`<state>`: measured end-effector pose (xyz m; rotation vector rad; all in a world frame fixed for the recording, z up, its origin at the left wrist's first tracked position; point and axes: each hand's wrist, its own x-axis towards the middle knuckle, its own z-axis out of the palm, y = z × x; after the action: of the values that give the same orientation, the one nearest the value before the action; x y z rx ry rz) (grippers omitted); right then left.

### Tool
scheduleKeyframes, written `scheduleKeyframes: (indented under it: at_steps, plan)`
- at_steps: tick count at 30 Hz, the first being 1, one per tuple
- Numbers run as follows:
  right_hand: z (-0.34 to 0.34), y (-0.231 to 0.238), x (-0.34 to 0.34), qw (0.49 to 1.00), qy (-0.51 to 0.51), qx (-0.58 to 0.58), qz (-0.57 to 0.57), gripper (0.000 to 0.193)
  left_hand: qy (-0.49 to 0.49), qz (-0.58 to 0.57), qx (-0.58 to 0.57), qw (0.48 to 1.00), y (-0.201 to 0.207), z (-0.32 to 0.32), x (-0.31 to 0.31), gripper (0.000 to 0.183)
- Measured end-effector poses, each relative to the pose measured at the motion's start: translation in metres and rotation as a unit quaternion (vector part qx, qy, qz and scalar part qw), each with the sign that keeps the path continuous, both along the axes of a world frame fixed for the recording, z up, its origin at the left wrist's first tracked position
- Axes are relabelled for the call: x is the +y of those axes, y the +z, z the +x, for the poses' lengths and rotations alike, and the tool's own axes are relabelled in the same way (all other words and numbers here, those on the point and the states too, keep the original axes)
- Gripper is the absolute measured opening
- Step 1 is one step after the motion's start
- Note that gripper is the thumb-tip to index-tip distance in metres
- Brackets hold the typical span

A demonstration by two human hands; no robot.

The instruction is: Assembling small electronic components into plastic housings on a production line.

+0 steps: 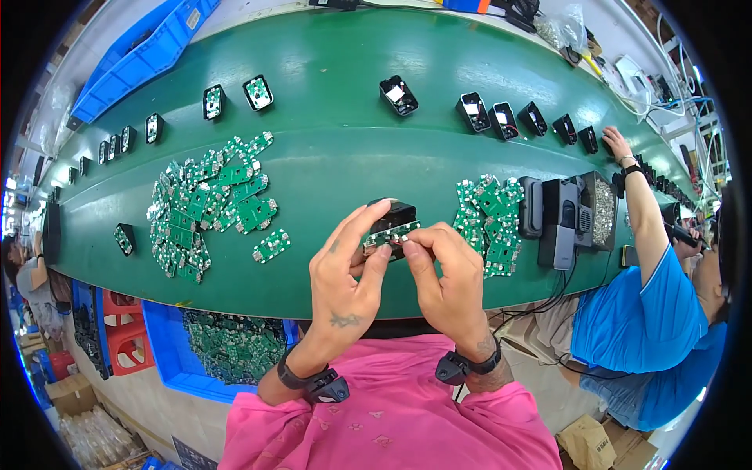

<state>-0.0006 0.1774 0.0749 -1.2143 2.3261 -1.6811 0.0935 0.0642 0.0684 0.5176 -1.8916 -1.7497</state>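
In front of my chest, my left hand (pixel 343 274) is closed around a black plastic housing (pixel 402 212) and props it up with fingers and thumb. A green circuit board (pixel 393 234) lies at the near side of the housing, partly over its opening. My right hand (pixel 452 270) pinches the board's near edge between thumb and fingers; the fingertips hide part of it. Left of my hands, a loose circuit board (pixel 272 246) lies beside a large heap of circuit boards (pixel 184 215). Another pile of boards (pixel 489 219) is just right of my right hand.
Along the green table (pixel 329 94) stand black housings (pixel 472 112), some with boards fitted (pixel 258 92). At right are a grey device (pixel 558 223), a tray of small metal parts (pixel 601 211) and a co-worker's reaching arm (pixel 644 204). A blue crate (pixel 168 352) holds boards below the edge.
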Motion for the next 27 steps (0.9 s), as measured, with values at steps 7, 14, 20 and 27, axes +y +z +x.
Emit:
scheduleKeyframes:
  at_steps: [7,14,20,27]
  plan:
    - [-0.009,0.006,0.004,0.995,0.052,0.067,0.049,0.004,0.015,-0.009,0.017,1.000,0.004,-0.002,0.001,0.045]
    - [-0.018,0.015,0.006,0.991,0.099,0.058,0.065,0.005,-0.040,-0.156,-0.001,0.987,0.008,0.001,-0.011,0.045]
    - [-0.020,0.017,0.007,0.991,0.105,0.036,0.080,0.006,-0.050,-0.151,-0.014,0.987,0.011,0.002,-0.011,0.045]
    - [-0.016,0.011,0.002,0.990,0.093,0.061,0.082,0.005,0.008,-0.259,-0.048,0.965,0.013,0.003,-0.003,0.050]
